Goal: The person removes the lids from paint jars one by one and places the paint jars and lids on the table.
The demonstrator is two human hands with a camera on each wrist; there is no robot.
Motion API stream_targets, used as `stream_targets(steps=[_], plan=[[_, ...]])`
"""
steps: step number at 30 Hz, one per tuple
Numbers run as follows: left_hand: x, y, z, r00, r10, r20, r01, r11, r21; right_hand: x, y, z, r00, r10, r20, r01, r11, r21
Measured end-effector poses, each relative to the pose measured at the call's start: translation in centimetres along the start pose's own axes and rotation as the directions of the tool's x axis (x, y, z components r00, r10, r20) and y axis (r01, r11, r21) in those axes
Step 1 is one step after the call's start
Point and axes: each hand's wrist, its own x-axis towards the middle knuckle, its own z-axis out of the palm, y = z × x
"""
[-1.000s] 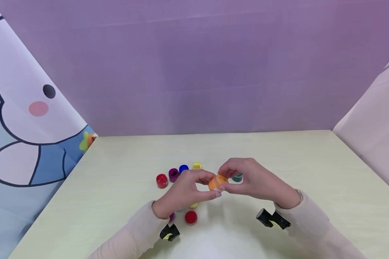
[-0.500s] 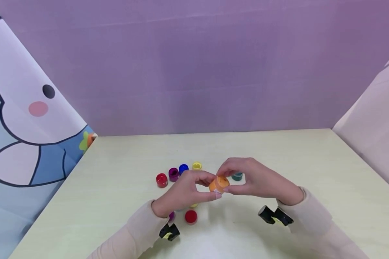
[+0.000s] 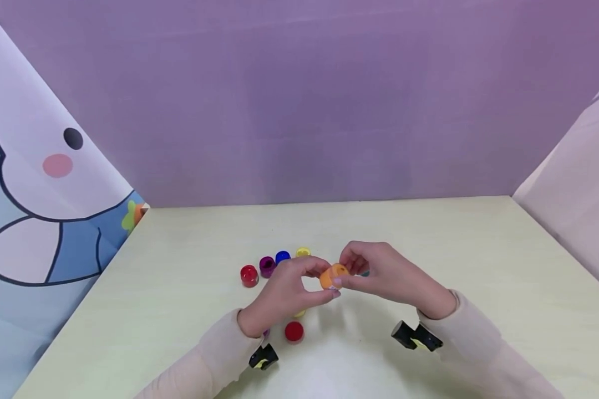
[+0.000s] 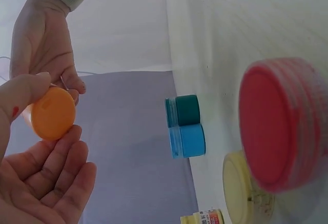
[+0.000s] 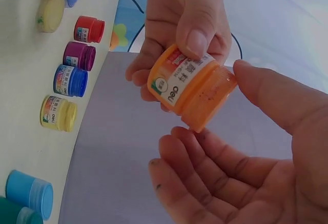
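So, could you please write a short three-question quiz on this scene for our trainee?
1. True or false: the orange jar is standing on the table.
2. Fill in: in the left wrist view, right beside the green jar stands a ___ jar.
3. In the right wrist view, what does the thumb of the left hand touch?

Key: 1. False, it is held up. 2. Light-blue. 3. The orange jar's label.

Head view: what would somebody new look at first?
Probably the big cartoon animal, because it fills so much of the left side. Next comes the bright orange jar, between the left hand and the right hand, above the table. The purple backdrop behind the table is striking too.
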Motion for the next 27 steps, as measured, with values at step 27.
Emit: stream_targets(steps=[27], plan=[[0.0,0.5,-0.2,0.997,-0.037,0.066,0.039,0.999,-0.026,-0.1,-0.1,-1.0,0.978,-0.194,0.070,0.196,0.980,-0.022]])
